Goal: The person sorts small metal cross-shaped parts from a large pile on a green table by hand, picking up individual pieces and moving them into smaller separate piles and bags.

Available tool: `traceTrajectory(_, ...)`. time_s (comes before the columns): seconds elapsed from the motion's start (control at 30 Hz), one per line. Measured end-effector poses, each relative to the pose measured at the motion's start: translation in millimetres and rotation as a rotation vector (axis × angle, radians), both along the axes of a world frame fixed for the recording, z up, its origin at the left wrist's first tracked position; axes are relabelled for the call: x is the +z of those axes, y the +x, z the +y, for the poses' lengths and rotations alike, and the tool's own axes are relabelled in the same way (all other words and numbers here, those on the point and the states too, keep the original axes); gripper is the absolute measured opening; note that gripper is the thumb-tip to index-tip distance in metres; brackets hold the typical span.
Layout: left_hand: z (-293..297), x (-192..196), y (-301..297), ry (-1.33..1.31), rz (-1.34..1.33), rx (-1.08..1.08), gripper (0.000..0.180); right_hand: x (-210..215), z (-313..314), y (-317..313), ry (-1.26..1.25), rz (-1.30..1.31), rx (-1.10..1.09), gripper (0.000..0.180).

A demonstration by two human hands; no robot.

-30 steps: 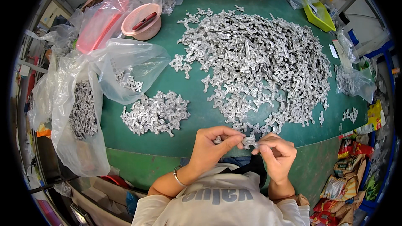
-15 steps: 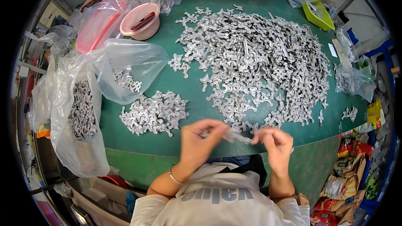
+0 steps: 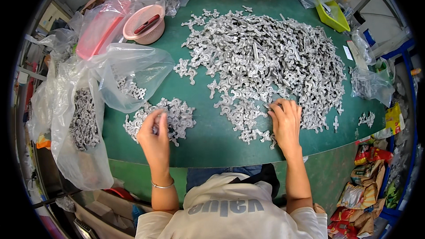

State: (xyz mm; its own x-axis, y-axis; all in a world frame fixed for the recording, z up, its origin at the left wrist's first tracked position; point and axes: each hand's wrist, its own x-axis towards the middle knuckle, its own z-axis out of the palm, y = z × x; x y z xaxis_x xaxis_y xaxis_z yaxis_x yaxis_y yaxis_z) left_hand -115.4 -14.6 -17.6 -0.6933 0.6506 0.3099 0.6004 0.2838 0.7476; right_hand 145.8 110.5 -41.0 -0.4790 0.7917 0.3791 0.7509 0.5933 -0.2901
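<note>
At a green table (image 3: 204, 110), your left hand (image 3: 153, 139) hangs at the small pile of silvery metal parts (image 3: 181, 117) on the left, thumb and fingertips parted; whether it grips a part cannot be told. Your right hand (image 3: 287, 126), fingers curled, meets the near side of the large pile (image 3: 261, 57) on the right, its grasp likewise unclear. Far left, 1 pink basket (image 3: 151, 36) holds a red tool (image 3: 147, 24).
</note>
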Motion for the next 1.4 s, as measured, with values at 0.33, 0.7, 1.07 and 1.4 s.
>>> traceTrajectory(0.33,12.3,8.2,88.5,0.006,-0.539,-0.644,0.029,11.8,-43.1,-9.3,-0.844,1.055,-0.129,0.010)
traceTrajectory(0.7,6.9,10.6,104.8,0.131,-0.510,-0.690,0.034,43.1,-63.8,-12.5,-1.020,1.208,0.050,0.011)
traceTrajectory(1.07,1.0,23.4,103.1,0.055,-0.529,-0.743,0.035,39.5,-65.6,-9.0,-1.001,1.206,0.106,0.012)
traceTrajectory(1.4,3.2,18.9,96.2,-0.117,-1.205,-0.696,0.015,34.0,-65.9,-6.9,-1.069,1.200,0.072,0.011)
